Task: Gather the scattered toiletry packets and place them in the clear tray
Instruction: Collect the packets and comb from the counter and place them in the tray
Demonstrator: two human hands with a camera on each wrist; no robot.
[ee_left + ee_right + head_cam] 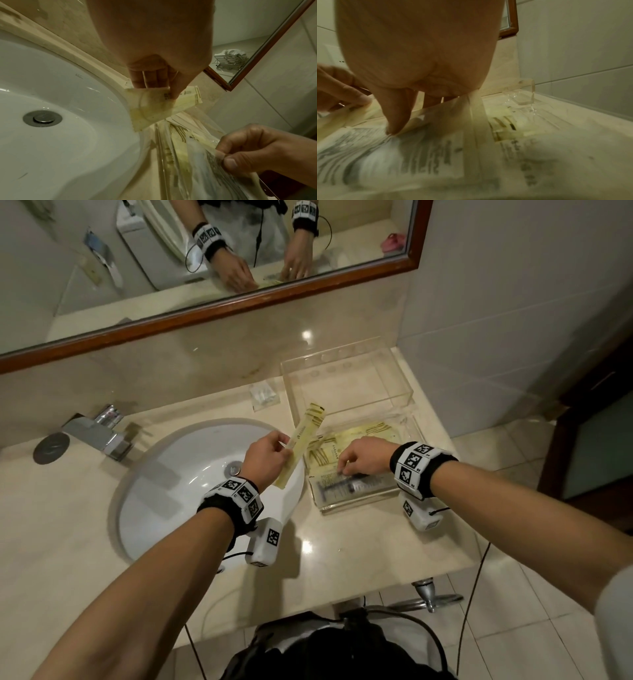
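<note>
My left hand [284,448] pinches a long yellow packet [303,443] and holds it slanted over the sink's right rim, beside the clear tray [346,503]. In the left wrist view the fingers [150,79] and thumb clamp that yellow packet [154,109]. My right hand [342,469] reaches into the tray and pinches a clear printed packet [352,486] with a dark item inside; the thumb [397,121] presses on this packet [402,155]. Other yellow packets [363,436] lie in the tray. A small clear packet [263,397] lies on the counter near the back wall.
A white sink [191,474] with a chrome tap [99,433] fills the counter's left half. An empty clear box [346,385] stands behind the tray, against the wall. The mirror [205,251] hangs above. The counter edge [308,604] drops to the tiled floor.
</note>
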